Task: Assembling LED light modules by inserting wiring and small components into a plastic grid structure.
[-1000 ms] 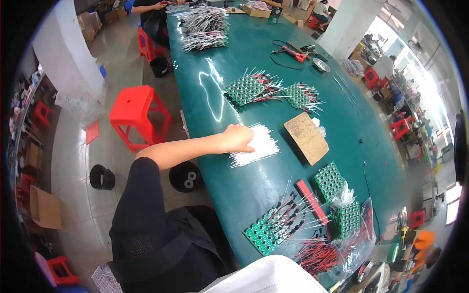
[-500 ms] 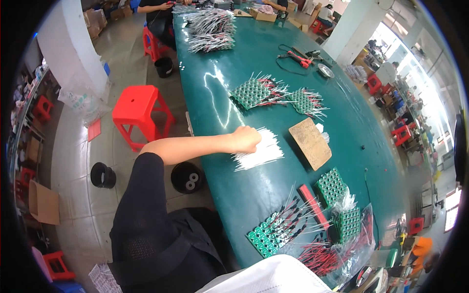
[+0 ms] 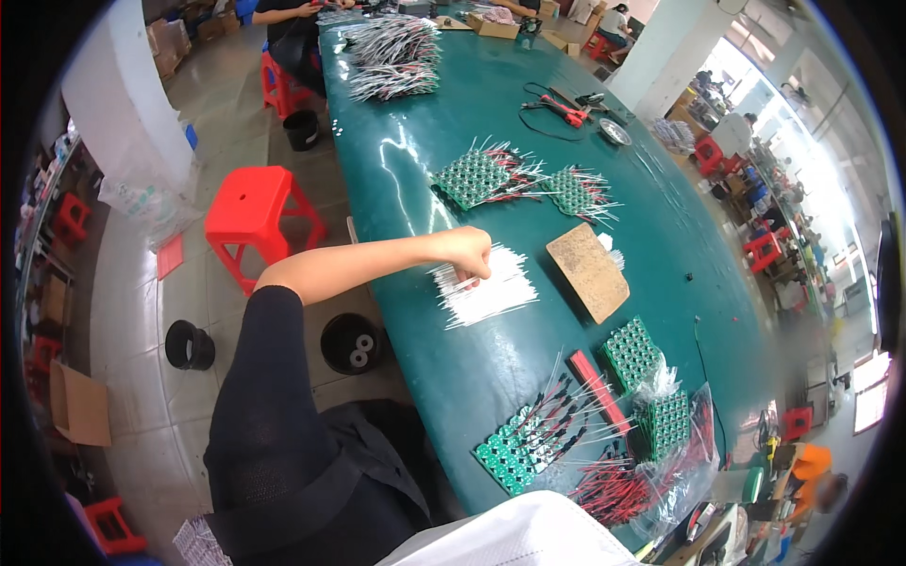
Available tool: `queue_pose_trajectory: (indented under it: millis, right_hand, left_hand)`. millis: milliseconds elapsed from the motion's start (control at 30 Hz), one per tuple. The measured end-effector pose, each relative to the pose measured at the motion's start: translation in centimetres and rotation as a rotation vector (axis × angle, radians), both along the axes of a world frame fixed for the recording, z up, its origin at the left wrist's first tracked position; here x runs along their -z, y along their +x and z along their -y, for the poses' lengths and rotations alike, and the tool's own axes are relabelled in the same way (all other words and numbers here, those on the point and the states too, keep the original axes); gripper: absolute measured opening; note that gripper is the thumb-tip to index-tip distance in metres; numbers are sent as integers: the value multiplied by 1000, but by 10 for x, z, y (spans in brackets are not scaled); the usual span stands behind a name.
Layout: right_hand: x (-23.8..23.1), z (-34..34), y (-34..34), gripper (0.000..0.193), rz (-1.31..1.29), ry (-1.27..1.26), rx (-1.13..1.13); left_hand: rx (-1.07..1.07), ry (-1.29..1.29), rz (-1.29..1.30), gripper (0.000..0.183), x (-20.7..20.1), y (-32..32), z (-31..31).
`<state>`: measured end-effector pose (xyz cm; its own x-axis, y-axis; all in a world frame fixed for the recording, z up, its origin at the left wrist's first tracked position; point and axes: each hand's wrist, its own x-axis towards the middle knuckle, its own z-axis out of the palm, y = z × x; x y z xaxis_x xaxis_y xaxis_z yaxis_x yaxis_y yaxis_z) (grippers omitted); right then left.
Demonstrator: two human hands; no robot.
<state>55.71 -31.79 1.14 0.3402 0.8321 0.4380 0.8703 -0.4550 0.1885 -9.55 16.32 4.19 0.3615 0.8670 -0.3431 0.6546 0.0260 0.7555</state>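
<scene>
My left hand (image 3: 469,255), at the end of an arm in a short black sleeve, is closed over a pile of thin white wires (image 3: 495,297) on the green table. Its fingertips are pinched together at the pile's left part, on some of the white wires; how many cannot be made out. My right hand is out of view. To the right of the pile lies a worn brown board (image 3: 588,274). Nearer me is a green circuit board panel (image 3: 510,457) with red, black and white leads standing off it.
Wired green panels (image 3: 472,179) lie beyond the pile. At the right are stacked green panels (image 3: 632,354), a red bar (image 3: 600,391) and red wires (image 3: 609,491) by a clear bag. Wire bundles (image 3: 392,47) fill the far end. A red stool (image 3: 247,212) and black bin (image 3: 349,344) stand left.
My left hand has lifted slightly and turned, so its pinched fingertips now show over the white wires. The whole view has shifted a little, moving the table slightly left in the picture.
</scene>
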Motion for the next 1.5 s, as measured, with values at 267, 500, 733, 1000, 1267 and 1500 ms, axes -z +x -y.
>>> queue_pose_trajectory:
  millis: [267,500,733,1000,1267,1500]
  right_hand:
    - [-8,30,-22,23,11,-36,-41]
    - [-68,-58,-232,18,-1084,543,161]
    - [8,-141,-319,10,-843,535,-134]
    - [1,-161,-357,14,-1275,703,-158]
    - [16,-208,-384,14,-1325,406,-358]
    - [16,-214,-386,14,-1217,368,-374]
  left_hand:
    - [-37,-219,281,16,0,-10,11]
    - [-232,71,730,16,-11,53,124]
    - [-158,774,270,13,41,80,163]
    - [-305,244,759,12,44,106,181]
    - [-168,268,603,17,47,125,198]
    - [35,454,505,15,48,123,186]
